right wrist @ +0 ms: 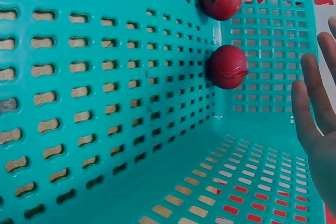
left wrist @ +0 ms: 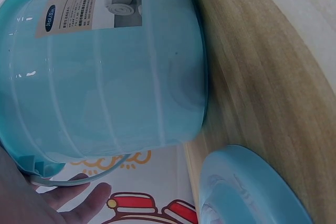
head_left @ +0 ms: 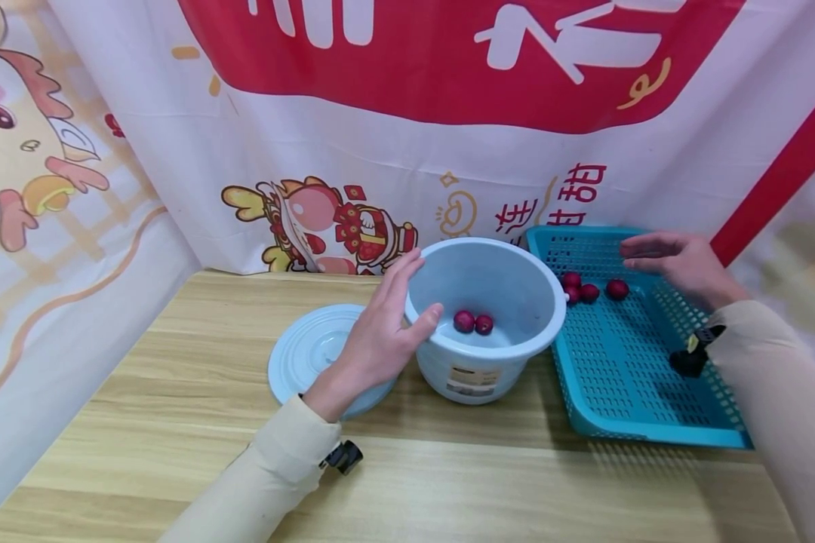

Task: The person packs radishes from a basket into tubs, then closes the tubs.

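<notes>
A light-blue bucket (head_left: pixel 472 377) with a paper label stands on the table, and two round dark-red fruits (head_left: pixel 474 323) lie at its bottom. My left hand (head_left: pixel 383 324) rests at the bucket's left rim, thumb over the edge and fingers extended along the outside, near the thin bucket handle (left wrist: pixel 84 180). Beyond the bucket's right side is a teal perforated basket (head_left: pixel 625 362), with several more dark-red fruits (head_left: pixel 616 289) toward its far end. My right hand (head_left: pixel 686 264) hovers over the basket's far right part, fingers extended and apart from the fruits, holding nothing.
A round light-blue lid (head_left: pixel 299 347) lies on the wooden table (head_left: pixel 197 407) left of the bucket, partly under my left forearm. A printed cloth (head_left: pixel 244 166) hangs behind the table. The basket's raised walls stand close to the bucket's right side.
</notes>
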### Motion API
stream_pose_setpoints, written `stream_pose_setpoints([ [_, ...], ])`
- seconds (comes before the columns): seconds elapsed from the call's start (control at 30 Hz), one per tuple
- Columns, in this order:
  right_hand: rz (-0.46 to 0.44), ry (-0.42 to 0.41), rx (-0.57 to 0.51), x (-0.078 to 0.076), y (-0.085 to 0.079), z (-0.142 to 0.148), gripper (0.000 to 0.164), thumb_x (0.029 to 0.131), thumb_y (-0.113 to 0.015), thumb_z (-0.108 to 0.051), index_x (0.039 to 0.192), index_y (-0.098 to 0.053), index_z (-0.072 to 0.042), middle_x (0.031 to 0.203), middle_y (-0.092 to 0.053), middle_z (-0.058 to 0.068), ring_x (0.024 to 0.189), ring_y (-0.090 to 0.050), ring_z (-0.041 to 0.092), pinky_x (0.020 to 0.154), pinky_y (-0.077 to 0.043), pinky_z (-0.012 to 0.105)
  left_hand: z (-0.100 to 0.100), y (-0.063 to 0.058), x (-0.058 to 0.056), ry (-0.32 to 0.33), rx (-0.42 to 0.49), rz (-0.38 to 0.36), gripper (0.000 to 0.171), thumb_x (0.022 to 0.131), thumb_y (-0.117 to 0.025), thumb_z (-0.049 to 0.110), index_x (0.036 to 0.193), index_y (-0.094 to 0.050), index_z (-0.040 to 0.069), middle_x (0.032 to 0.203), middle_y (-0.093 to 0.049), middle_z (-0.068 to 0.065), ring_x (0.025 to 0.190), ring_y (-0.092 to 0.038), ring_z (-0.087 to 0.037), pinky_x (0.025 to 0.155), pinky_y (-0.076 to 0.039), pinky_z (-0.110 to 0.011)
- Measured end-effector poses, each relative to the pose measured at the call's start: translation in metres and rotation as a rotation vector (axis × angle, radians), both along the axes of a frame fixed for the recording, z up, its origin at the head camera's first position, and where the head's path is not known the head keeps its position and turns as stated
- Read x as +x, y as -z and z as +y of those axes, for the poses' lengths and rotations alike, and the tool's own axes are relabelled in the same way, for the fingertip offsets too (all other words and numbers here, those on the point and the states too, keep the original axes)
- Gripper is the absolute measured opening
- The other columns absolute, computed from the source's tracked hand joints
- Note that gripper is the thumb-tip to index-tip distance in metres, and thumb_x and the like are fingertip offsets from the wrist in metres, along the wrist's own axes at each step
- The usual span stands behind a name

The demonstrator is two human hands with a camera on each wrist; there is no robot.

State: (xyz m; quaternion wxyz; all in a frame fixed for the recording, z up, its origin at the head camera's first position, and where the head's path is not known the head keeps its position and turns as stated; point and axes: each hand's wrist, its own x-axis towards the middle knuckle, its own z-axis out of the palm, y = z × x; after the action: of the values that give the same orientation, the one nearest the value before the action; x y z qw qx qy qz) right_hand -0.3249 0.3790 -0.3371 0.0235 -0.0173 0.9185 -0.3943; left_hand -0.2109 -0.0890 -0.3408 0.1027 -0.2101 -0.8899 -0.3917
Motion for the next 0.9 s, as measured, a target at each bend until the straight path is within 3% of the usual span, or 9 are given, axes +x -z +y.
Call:
stream_pose_setpoints([
  [0.2,-0.089,-0.019,-0.051,-0.006,0.007,0.003,0.070,0.104,-0.067,-0.039,0.162,-0.041,-0.012,0.165,-0.040,0.024,0.150,-0.040,0.045,0.119,-0.038,0.074,-0.001,0.001,-0.001,-0.004,0.002,-0.003,0.083,0.099,-0.047,0.059,0.168,-0.028,0.017,0.179,-0.014,0.011,0.165,-0.023,-0.022,0.125,-0.035,-0.065],
  [0.33,-0.121,-0.030,-0.018,-0.008,0.012,0.005,0.070,0.103,-0.069,-0.033,0.162,-0.040,-0.009,0.165,-0.038,0.025,0.153,-0.032,0.049,0.117,-0.038,0.075,-0.001,0.002,-0.001,-0.001,0.004,-0.004,0.083,0.099,-0.048,0.058,0.168,-0.027,0.017,0.179,-0.014,0.010,0.165,-0.022,-0.023,0.125,-0.034,-0.065],
  [0.67,-0.147,-0.049,0.041,-0.010,0.018,0.006,0.068,0.102,-0.070,-0.026,0.161,-0.042,-0.005,0.163,-0.038,0.030,0.150,-0.028,0.055,0.112,-0.043,0.075,-0.001,0.002,0.000,-0.003,0.005,-0.005,0.083,0.099,-0.047,0.058,0.169,-0.026,0.017,0.179,-0.014,0.010,0.165,-0.022,-0.023,0.125,-0.035,-0.066],
  [0.9,-0.190,-0.057,0.067,-0.011,0.020,0.009,0.077,0.100,-0.073,-0.035,0.162,-0.039,-0.006,0.166,-0.032,0.030,0.149,-0.026,0.058,0.112,-0.041,0.078,0.000,0.001,0.000,-0.009,-0.002,-0.008,0.083,0.099,-0.047,0.059,0.168,-0.027,0.018,0.179,-0.014,0.011,0.165,-0.023,-0.022,0.125,-0.035,-0.065],
])
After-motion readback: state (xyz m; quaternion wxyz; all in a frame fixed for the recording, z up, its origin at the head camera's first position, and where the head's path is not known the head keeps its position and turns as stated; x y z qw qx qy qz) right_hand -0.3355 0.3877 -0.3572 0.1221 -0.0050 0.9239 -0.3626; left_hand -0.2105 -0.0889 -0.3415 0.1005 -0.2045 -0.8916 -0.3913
